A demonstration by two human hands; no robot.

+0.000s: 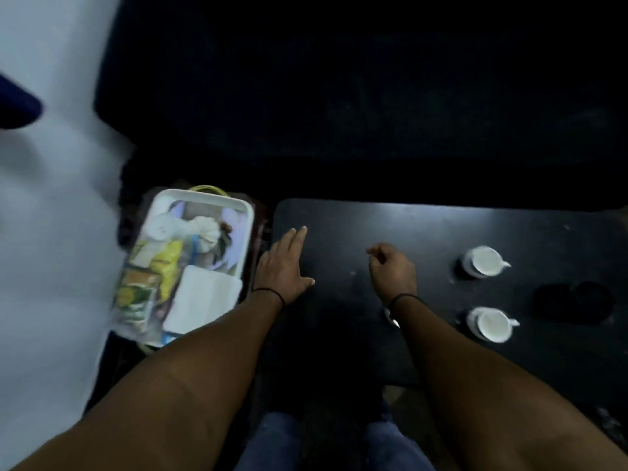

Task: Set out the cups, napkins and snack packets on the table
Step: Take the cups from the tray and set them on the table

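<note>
white tray (204, 195) at 9 o'clock w/ napkins (204, 297), snack packets (142, 283). left hand (283, 266) flat, right hand (390, 266) loosely curled, empty. risk: reaching elbow knocks cups (484, 261) at 3.

Dim rm: black table (424, 232), pale wall (51, 232) at left (dark, blurry beyond).

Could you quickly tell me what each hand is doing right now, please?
Left hand: open, fingers straight, flat at the table edge.
Right hand: fingers loosely curled, holding nothing.
</note>
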